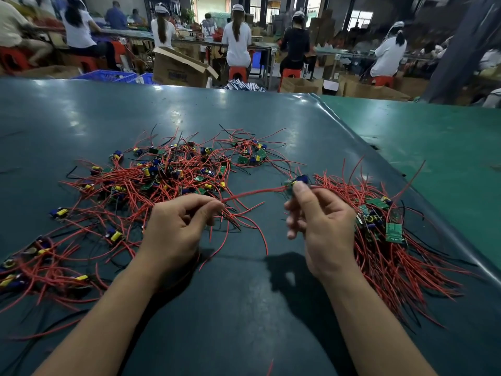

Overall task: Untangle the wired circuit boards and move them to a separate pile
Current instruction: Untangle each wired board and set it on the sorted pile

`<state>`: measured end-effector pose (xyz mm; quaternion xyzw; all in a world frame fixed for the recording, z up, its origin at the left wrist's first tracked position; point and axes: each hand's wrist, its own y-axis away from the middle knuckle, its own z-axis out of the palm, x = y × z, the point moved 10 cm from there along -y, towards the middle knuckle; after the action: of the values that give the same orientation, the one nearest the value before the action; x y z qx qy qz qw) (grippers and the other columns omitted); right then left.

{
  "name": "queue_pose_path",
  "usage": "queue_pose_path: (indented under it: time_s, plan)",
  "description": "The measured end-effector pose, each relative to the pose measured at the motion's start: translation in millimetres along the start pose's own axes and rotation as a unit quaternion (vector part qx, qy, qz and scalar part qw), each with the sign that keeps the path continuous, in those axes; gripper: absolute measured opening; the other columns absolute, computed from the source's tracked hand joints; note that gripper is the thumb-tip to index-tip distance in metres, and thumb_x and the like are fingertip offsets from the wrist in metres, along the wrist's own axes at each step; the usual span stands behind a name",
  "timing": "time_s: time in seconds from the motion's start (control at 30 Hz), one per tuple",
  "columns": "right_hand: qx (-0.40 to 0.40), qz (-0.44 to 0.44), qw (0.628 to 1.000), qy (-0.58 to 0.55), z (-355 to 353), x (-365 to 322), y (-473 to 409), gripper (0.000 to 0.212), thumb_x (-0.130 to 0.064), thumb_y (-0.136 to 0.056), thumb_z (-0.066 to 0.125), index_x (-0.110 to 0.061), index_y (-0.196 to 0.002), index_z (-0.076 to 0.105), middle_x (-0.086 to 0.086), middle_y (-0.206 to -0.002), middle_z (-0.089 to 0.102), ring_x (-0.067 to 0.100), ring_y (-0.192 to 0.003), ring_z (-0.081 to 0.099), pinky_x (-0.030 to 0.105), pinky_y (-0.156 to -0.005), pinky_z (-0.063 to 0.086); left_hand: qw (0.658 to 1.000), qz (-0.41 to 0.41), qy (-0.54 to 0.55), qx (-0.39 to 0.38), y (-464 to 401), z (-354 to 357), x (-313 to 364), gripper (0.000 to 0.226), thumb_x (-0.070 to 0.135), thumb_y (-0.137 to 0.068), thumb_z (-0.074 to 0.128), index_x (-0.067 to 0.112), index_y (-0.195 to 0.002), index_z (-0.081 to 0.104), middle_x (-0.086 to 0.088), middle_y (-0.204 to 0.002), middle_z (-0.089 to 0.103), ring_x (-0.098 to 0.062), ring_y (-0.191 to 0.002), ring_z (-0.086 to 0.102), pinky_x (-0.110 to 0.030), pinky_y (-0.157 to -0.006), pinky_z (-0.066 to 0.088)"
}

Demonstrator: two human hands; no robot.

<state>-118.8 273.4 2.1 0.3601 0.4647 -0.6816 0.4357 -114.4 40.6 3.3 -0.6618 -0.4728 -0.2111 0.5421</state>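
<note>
Your left hand (179,226) pinches the red wires (252,193); your right hand (317,223) pinches the circuit board (296,183) they run to, both grips pressed together above the table (244,294). Draw the wires straight, no yanking, then drop it on the sorted pile (385,240) just right. Tangled heap (168,175) sits farther left.

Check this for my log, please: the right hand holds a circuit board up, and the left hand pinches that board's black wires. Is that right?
Not quite. The head view shows the left hand pinching red wires, not black. The right hand does hold the circuit board up.
</note>
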Motion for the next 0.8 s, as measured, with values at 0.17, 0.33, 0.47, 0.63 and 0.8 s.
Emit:
queue_pose_path:
  time_s: [0.17, 0.33, 0.47, 0.63, 0.8]
  plan:
    - [0.066, -0.048, 0.996, -0.018, -17.0, -18.7, -2.6, 0.01, -0.011, -0.093, 0.063, -0.013, -0.085, 0.069, 0.008, -0.082, 0.072, 0.019, -0.053, 0.064, 0.024, -0.039, 0.047, 0.995, -0.028, -0.053, 0.075, -0.9, -23.4, -17.9, 0.01, 0.027, -0.09, 0.067, 0.023, -0.083, 0.072, 0.002, -0.067, 0.067, -0.018, -0.059, 0.06, -0.028, -0.054, 0.048]
    - [0.064, -0.137, 0.988, 0.016, -7.9, -42.2, 6.0, 0.025, -0.012, -0.092, 0.063, -0.002, -0.114, 0.065, 0.009, -0.101, 0.073, 0.023, -0.067, 0.073, 0.025, -0.043, 0.053, 0.995, 0.014, -0.082, 0.053, 1.9, -13.6, -9.2, 0.008, 0.025, -0.088, 0.07, 0.03, -0.082, 0.071, 0.007, -0.062, 0.065, -0.014, -0.053, 0.055, -0.023, -0.05, 0.044]
    - [0.242, -0.057, 0.96, -0.129, -56.2, -24.1, 1.0, 0.016, -0.007, -0.096, 0.059, -0.009, -0.112, 0.06, 0.006, -0.11, 0.069, 0.024, -0.076, 0.073, 0.024, -0.048, 0.054, 0.994, 0.028, -0.085, 0.054, 1.2, -13.2, -8.6, 0.008, 0.029, -0.088, 0.068, 0.033, -0.082, 0.071, 0.008, -0.061, 0.065, -0.014, -0.052, 0.054, -0.028, -0.051, 0.045]
    - [0.299, 0.128, 0.907, -0.268, -55.0, 30.9, 12.8, 0.017, -0.008, -0.096, 0.06, 0.003, -0.108, 0.056, 0.017, -0.097, 0.067, 0.018, -0.062, 0.072, 0.017, -0.049, 0.053, 0.994, 0.037, -0.083, 0.054, 1.0, -14.1, -4.7, 0.007, 0.037, -0.087, 0.064, 0.036, -0.083, 0.069, 0.011, -0.064, 0.065, -0.012, -0.052, 0.054, -0.024, -0.049, 0.044]
    - [0.244, 0.2, 0.923, -0.219, -44.2, 39.8, 10.0, 0.021, -0.019, -0.098, 0.056, -0.008, -0.081, 0.061, 0.005, -0.076, 0.065, 0.012, -0.053, 0.068, 0.016, -0.044, 0.049, 0.99, 0.033, -0.129, 0.05, 0.8, -16.4, -3.1, 0.007, 0.029, -0.089, 0.068, 0.027, -0.084, 0.073, 0.013, -0.062, 0.063, -0.011, -0.052, 0.055, -0.024, -0.049, 0.045]
